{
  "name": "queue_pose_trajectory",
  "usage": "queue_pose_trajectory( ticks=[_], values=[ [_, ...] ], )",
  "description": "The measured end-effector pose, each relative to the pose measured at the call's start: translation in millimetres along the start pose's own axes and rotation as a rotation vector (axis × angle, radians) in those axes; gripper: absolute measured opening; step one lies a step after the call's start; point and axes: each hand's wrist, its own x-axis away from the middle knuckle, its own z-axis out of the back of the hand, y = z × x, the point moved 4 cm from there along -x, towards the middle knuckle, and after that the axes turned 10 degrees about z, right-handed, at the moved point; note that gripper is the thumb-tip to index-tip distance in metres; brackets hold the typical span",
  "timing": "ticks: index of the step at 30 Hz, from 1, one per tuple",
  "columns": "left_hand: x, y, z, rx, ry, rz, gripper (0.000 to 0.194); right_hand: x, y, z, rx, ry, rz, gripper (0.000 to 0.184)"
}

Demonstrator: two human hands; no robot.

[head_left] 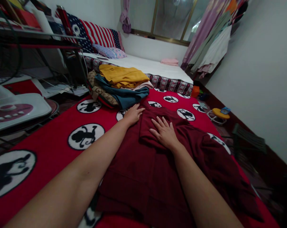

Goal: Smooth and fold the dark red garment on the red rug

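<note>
A dark maroon sweatshirt [134, 167] lies spread over the red blanket, partly folded over itself near its far end. My left hand [134, 114] rests at its far left edge, fingers stretched out and touching the cloth. Flat on the folded part lies my right hand [166, 134], its fingers spread. One sleeve of the sweatshirt extends toward the lower right. Just beyond my left hand sits a pile of folded clothes, with a mustard-yellow garment [124, 76] on top and a teal garment [131, 97] below. A brown patterned item [104, 95] sticks out at the pile's left.
The red blanket [53, 126] has white circles with black figures. A second bed with a white top [148, 61] stands beyond it. A cluttered desk [48, 41] and a white plastic seat [39, 109] are at left; a yellow stool [220, 113] is at right.
</note>
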Motion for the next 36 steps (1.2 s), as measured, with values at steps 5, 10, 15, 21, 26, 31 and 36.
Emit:
queue_pose_trajectory(
  ticks=[5,10,15,21,26,31,36],
  values=[
    [15,-14,13.6,0.124,0.259,0.066,0.045,5,1,10,-0.133,0.195,0.028,0.042],
    [25,-32,18.9,0.252,0.214,0.118,0.038,15,-35,38,-0.294,0.269,0.187,0.015],
    [29,-29,19.4,0.239,0.166,0.105,0.041,25,-86,50,-0.358,0.046,0.372,0.015],
    [38,-21,35.4,0.053,0.265,0.191,0.027,20,-76,46,-0.435,0.125,0.233,0.014],
    [48,0,34.4,-0.124,0.222,-0.025,0.031,11,-40,27,-0.177,0.213,0.017,0.05],
    [42,-13,17.9,-0.172,0.11,0.077,0.043,11,-6,11,-0.085,0.092,-0.201,0.053],
    [32,-18,23.4,0.01,0.195,0.134,0.043,12,4,15,-0.123,0.246,-0.219,0.037]
  ],
)
